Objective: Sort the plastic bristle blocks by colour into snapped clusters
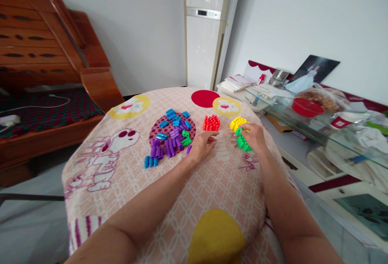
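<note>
My right hand [254,135] pinches a green plastic piece [238,132] at the edge of a tight cluster of green pieces [244,143]. Just behind it stands a group of yellow pieces [238,123]. Near a block of red pieces [211,123], my left hand [202,146] hovers with fingers loosely stretched to the right and nothing visible in them. To its left lie scattered purple pieces [170,148] and blue pieces [171,115], mixed with a few loose green ones [186,141]. One purple piece is partly hidden by my left hand.
A patterned cloth [212,191] covers the round table. On the right, a glass-topped stand [306,126] holds a red bowl [307,107], papers [237,83] and bags. A wooden bench [39,62] stands at left, and a tall white cabinet-like unit [201,45] behind.
</note>
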`<control>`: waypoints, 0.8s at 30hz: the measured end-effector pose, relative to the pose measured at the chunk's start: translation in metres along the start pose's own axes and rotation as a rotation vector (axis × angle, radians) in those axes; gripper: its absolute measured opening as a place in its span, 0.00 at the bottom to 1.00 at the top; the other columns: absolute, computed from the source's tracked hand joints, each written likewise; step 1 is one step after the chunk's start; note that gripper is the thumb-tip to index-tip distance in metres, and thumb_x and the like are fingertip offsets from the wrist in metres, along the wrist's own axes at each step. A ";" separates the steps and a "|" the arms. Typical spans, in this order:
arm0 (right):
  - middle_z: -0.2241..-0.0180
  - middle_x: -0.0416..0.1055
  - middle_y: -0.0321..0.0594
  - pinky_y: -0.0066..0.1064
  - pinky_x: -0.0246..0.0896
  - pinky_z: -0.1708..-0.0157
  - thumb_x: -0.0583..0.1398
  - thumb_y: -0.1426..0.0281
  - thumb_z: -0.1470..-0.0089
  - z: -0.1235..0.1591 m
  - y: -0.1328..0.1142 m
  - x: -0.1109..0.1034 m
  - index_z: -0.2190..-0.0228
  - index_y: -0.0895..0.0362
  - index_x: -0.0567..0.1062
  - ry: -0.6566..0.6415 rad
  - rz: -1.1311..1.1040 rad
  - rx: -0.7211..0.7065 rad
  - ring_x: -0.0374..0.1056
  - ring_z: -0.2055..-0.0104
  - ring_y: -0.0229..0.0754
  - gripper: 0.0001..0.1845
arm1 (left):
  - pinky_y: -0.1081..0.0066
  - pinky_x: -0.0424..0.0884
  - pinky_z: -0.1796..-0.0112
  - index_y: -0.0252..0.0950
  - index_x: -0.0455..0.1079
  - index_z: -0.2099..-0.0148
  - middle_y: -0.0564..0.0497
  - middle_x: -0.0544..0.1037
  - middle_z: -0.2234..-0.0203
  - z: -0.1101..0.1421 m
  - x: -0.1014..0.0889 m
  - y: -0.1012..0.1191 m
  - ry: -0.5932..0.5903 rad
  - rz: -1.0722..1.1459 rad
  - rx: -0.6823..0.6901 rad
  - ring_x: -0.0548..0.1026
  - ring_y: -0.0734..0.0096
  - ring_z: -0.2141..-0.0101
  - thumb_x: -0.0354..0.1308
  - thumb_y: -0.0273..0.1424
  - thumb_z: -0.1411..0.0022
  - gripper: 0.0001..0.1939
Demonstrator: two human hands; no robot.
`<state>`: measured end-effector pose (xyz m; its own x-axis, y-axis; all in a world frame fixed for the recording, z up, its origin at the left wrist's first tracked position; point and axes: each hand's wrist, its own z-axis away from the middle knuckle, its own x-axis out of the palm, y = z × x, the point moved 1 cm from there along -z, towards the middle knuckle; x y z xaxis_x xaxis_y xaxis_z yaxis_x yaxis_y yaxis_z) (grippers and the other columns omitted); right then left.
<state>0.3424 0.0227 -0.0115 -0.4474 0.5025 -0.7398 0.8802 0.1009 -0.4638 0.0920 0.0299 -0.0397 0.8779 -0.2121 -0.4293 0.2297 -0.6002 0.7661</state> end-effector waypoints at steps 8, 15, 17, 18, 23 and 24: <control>0.70 0.81 0.40 0.34 0.68 0.60 0.57 0.75 0.55 0.004 0.006 0.004 0.74 0.54 0.83 -0.060 0.103 -0.038 0.76 0.65 0.45 0.14 | 0.70 0.77 0.60 0.33 0.74 0.52 0.45 0.81 0.58 -0.002 -0.005 -0.002 0.025 -0.057 -0.034 0.81 0.69 0.64 0.54 0.20 0.43 0.17; 0.67 0.81 0.45 0.37 0.68 0.58 0.56 0.71 0.52 0.007 0.000 -0.001 0.72 0.56 0.83 0.032 0.050 -0.045 0.76 0.63 0.48 0.14 | 0.66 0.75 0.56 0.34 0.74 0.53 0.45 0.80 0.60 -0.008 -0.020 -0.010 0.058 -0.299 -0.025 0.79 0.65 0.61 0.54 0.19 0.44 0.17; 0.65 0.81 0.47 0.39 0.69 0.57 0.55 0.69 0.50 0.011 -0.004 -0.005 0.70 0.57 0.83 0.128 -0.002 -0.050 0.76 0.61 0.49 0.15 | 0.64 0.73 0.52 0.34 0.74 0.52 0.44 0.80 0.58 -0.012 -0.035 -0.012 0.102 -0.442 -0.031 0.78 0.62 0.57 0.55 0.20 0.43 0.17; 0.65 0.81 0.47 0.39 0.69 0.56 0.55 0.68 0.50 0.014 -0.006 -0.008 0.69 0.57 0.83 0.177 -0.024 -0.052 0.76 0.61 0.49 0.16 | 0.63 0.72 0.51 0.34 0.74 0.52 0.43 0.79 0.57 -0.013 -0.044 -0.013 0.117 -0.525 -0.051 0.77 0.60 0.55 0.55 0.21 0.43 0.17; 0.67 0.80 0.46 0.36 0.69 0.62 0.54 0.65 0.48 0.027 -0.013 -0.020 0.68 0.58 0.82 0.335 -0.083 -0.027 0.74 0.66 0.47 0.17 | 0.59 0.72 0.55 0.32 0.76 0.56 0.37 0.79 0.60 -0.015 -0.075 -0.017 0.001 -0.916 -0.272 0.77 0.50 0.56 0.57 0.30 0.39 0.11; 0.68 0.80 0.45 0.35 0.68 0.64 0.54 0.65 0.48 0.028 -0.013 -0.022 0.68 0.58 0.82 0.351 -0.088 -0.009 0.74 0.68 0.46 0.17 | 0.59 0.72 0.56 0.32 0.76 0.57 0.37 0.79 0.61 -0.014 -0.077 -0.018 -0.046 -0.940 -0.293 0.77 0.50 0.57 0.56 0.30 0.39 0.11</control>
<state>0.3360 -0.0142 -0.0028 -0.4412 0.7556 -0.4841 0.8428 0.1635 -0.5129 0.0263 0.0683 -0.0137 0.2687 0.2205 -0.9376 0.9263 -0.3262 0.1887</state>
